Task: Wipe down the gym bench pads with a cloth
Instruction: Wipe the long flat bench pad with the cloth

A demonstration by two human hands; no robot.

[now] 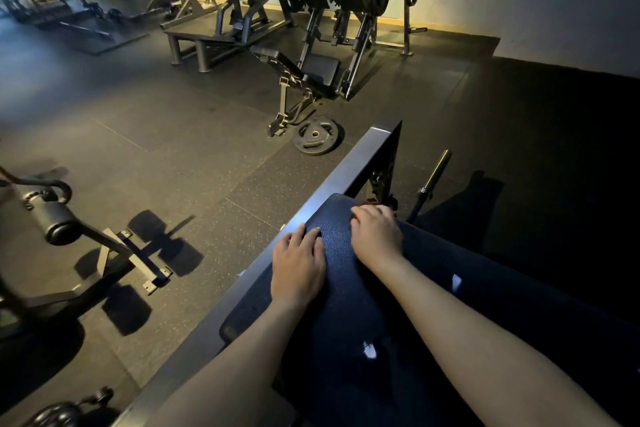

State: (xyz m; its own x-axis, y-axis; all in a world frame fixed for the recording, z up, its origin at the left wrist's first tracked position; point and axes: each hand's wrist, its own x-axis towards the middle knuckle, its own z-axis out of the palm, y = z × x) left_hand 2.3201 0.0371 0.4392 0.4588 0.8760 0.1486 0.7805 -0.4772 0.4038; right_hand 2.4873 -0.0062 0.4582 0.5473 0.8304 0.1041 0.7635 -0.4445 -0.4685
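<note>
My left hand (298,270) and right hand (375,236) rest side by side, not touching, on the dark bench pad (334,253).
The left lies flat with relaxed fingers near the frame rail (346,163). The right sits at the pad's far end, fingers curled. Dark cloth (485,288) drapes under that wrist, but I cannot tell whether I grip it.

1. The bench pad (343,274) runs from lower centre up to mid-frame.
2. On its upper end rest the left hand (298,267) and, to its right, the right hand (375,236).
3. A weight plate (315,139) lies on the floor above the pad.
</note>
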